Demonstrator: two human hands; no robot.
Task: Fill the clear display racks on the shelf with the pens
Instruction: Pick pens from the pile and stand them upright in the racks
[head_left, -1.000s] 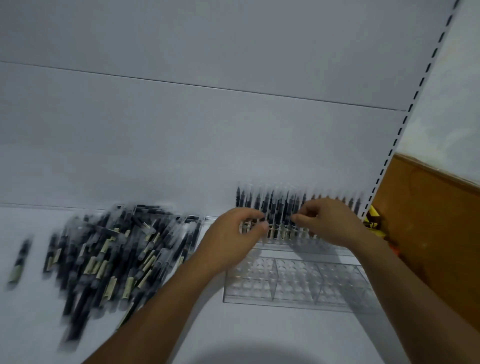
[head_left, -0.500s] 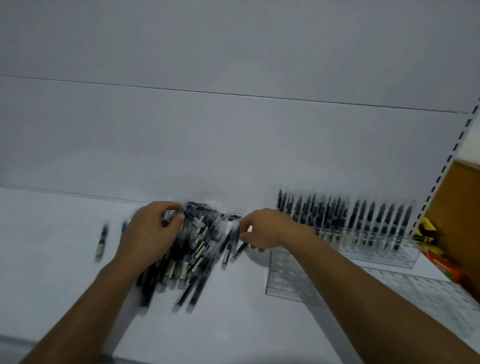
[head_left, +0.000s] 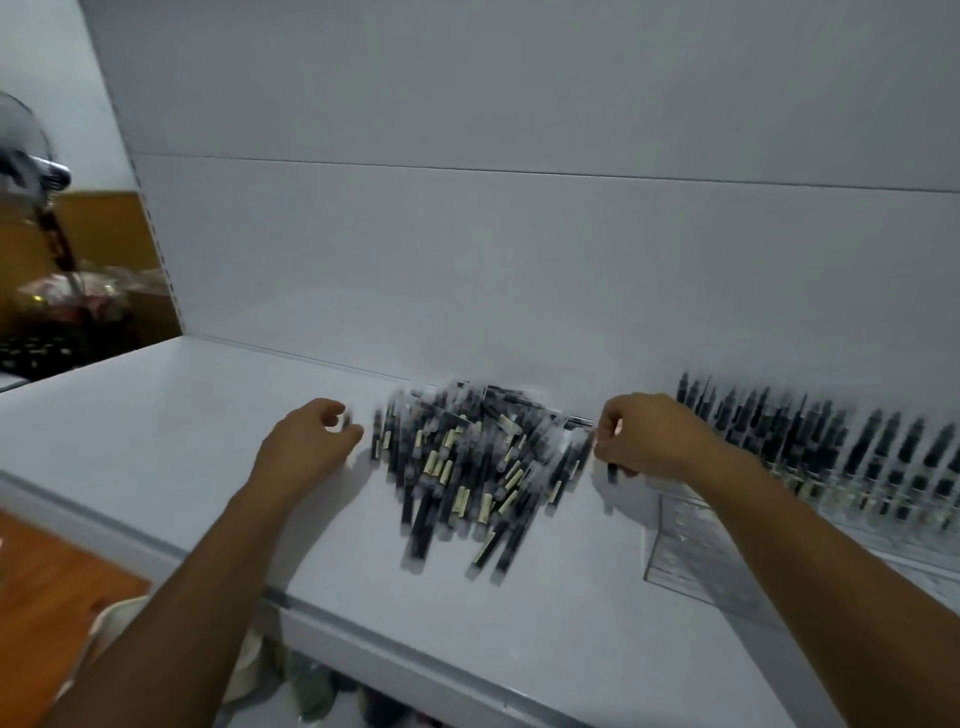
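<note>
On the white shelf, a wide stretch of surface lies left of my left hand, and a narrower band lies between the pile and the front edge. That edge runs slantwise from the left to the lower right under my forearms. The back panel rises just behind. At the right stands the rack, its rear rows full of upright pens and its near corner just beside my right forearm. The pile of loose pens lies mid-shelf between my hands, reaching close to the panel's foot. My hands are well apart. My left hand sits just left of the pile with its fingers curled, and blur hides whether it holds anything. My right hand pinches a pen at the pile's right edge.
</note>
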